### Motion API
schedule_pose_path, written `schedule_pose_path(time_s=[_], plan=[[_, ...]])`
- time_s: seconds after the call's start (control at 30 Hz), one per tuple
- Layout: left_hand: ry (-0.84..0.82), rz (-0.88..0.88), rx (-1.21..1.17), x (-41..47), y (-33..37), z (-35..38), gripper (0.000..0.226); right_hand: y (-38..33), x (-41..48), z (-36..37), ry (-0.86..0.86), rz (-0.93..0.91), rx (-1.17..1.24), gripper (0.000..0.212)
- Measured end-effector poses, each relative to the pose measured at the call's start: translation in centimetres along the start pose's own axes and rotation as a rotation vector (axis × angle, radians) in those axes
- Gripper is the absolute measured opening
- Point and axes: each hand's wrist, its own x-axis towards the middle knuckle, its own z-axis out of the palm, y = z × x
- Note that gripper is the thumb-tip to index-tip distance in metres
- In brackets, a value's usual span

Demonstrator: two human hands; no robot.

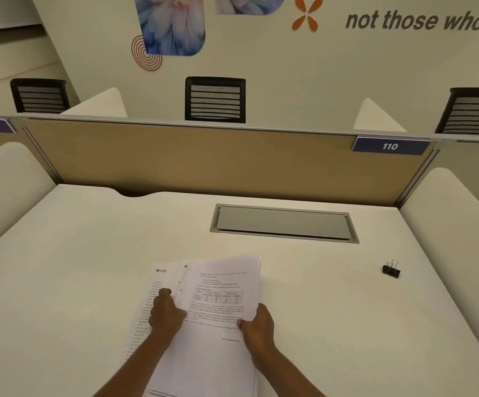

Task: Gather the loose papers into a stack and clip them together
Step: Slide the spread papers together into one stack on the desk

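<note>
The papers [218, 305] lie on the desk [75, 267], near its front edge and roughly centred, partly gathered: the top sheets sit squared to the right, while lower sheets fan out to the left and remain offset. The left hand [165, 312] rests on the left side of the pile, fingers curled around the left edge of the upper sheets, with the fanned lower sheets under and beside it. The right hand [256, 325] grips the right edge of the pile, thumb on top of the printed face and fingers under the edge. Both hands are closed on the papers; neither is spread flat. The clip [391, 269], black with wire handles, stands on the desk well to the right of the papers, apart from both hands. A grey hatch [284, 223] is set flush in the desk behind the papers. A tan partition [203, 159] carries a label [390, 146] reading 110.
</note>
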Motion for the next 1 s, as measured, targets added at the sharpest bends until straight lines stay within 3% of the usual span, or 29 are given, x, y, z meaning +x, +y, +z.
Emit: schedule_pose_path(time_s=[0.13,0.27,0.47,0.57,0.67,0.77,0.9,1.0], plan=[[-0.031,-0.024,-0.033,0.1,0.3,-0.2,0.069,0.1,0.2,0.8,0.027,0.014,-0.114,0.032],[-0.092,-0.026,-0.083,0.1,0.9,-0.4,0.046,-1.1,-0.1,1.5,0.171,0.138,-0.461,0.022],[-0.096,0.026,0.157,0.2,0.7,-0.4,0.036,-1.0,0.0,2.1,0.141,0.167,-0.372,0.026],[-0.034,-0.004,0.315,0.1,0.7,-1.0,0.039,-0.6,0.4,2.2,0.098,0.148,-0.241,0.034],[-0.006,-0.058,0.351,-0.1,0.3,-1.2,0.038,-0.7,0.3,2.2,0.046,0.117,-0.107,0.03],[-0.049,-0.072,0.374,0.1,0.0,-1.4,0.04,-1.0,-0.1,2.5,0.037,0.086,-0.133,0.033],[-0.078,-0.046,0.426,0.3,0.2,-2.0,0.046,-0.9,0.0,3.8,0.098,0.103,-0.242,0.055],[-0.082,-0.043,0.383,0.6,0.0,-2.2,0.051,-1.8,-0.3,4.4,0.081,0.112,-0.321,0.045]])
